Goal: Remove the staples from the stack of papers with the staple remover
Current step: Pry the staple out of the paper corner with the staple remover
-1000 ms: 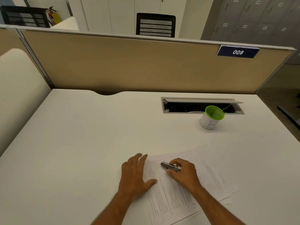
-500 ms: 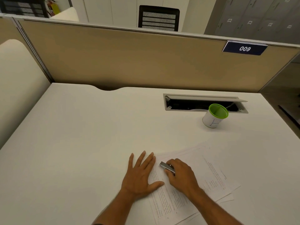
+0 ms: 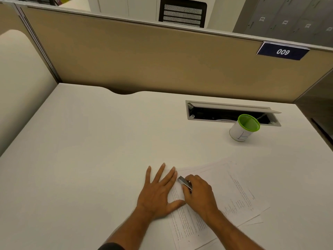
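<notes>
A stack of printed white papers (image 3: 228, 193) lies fanned out on the white desk (image 3: 90, 150), near its front edge. My left hand (image 3: 156, 193) rests flat with fingers spread on the stack's upper left corner. My right hand (image 3: 199, 194) is closed around a small metal staple remover (image 3: 184, 182). The tool's tip points toward that corner, just beside my left fingers. The staple itself is too small to make out.
A white cup with a green rim (image 3: 244, 128) stands at the back right, in front of an open cable tray (image 3: 232, 112) set into the desk. A tan partition (image 3: 144, 58) with a "009" label (image 3: 282, 51) closes off the back.
My left hand slid right onto the stack's corner and spread its fingers. My right hand carried the staple remover slightly left toward that corner. The camera tilted down a little.
</notes>
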